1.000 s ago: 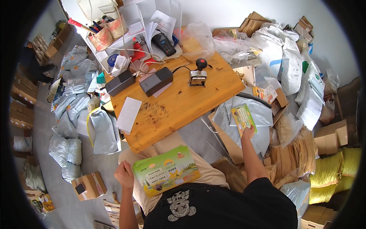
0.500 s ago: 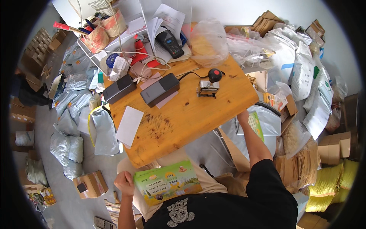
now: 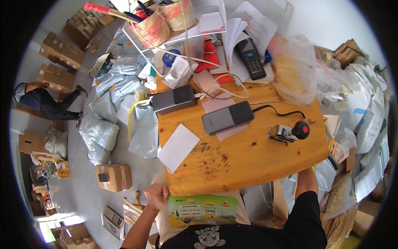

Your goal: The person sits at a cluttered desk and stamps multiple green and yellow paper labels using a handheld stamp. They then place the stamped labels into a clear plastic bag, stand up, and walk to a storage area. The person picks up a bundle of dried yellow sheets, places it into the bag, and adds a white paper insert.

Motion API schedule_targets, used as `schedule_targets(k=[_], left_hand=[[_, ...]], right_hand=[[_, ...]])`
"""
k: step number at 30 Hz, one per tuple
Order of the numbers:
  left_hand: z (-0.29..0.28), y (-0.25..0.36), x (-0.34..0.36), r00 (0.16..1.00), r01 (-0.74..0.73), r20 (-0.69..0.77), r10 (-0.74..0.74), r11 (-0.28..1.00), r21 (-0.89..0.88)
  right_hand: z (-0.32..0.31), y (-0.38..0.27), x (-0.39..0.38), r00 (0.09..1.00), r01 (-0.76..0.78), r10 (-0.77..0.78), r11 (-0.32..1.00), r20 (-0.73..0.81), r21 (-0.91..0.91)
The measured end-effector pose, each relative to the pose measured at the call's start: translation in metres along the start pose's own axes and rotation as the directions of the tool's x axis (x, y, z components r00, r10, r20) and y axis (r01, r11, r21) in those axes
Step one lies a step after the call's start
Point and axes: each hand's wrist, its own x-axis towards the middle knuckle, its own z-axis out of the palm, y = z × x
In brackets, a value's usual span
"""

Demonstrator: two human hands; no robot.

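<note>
OK, head view: left hand (image 3: 156, 196) clenched, lower centre-left, nothing visible in it, just beside the green printed packet (image 3: 203, 211) on the lap (image 3: 244, 211), lower centre. Right hand (image 3: 306, 174) mostly hidden by the table (image 3: 248, 170) edge, lower right; can't tell grip. Risks: packet could slide if lap shifts; right hand could catch the edge.

The wooden table (image 3: 261, 166) bears white paper (image 3: 178, 148), pink paper (image 3: 231, 133) and a black-knobbed stamp (image 3: 286, 133).
</note>
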Motion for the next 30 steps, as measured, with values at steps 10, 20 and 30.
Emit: schedule_targets(k=[10,20,30], left_hand=[[0.005,-0.004,0.002,1.0,-0.01,-0.017,0.009,1.0,-0.016],[0.008,-0.008,-0.014,0.997,0.0,-0.072,-0.01,0.989,-0.145],[-0.035,0.037,-0.019,0.88,0.332,0.046,-0.472,0.544,-0.771]], right_hand=[[0.01,-0.01,-0.013,0.968,-0.204,0.234,0.945,-0.093,0.254],[-0.059,-0.021,-0.137,0.808,-0.362,0.586,0.409,0.063,0.838],[-0.287,-0.236,-0.187,0.937,-0.097,0.349,0.342,-0.03,0.935]])
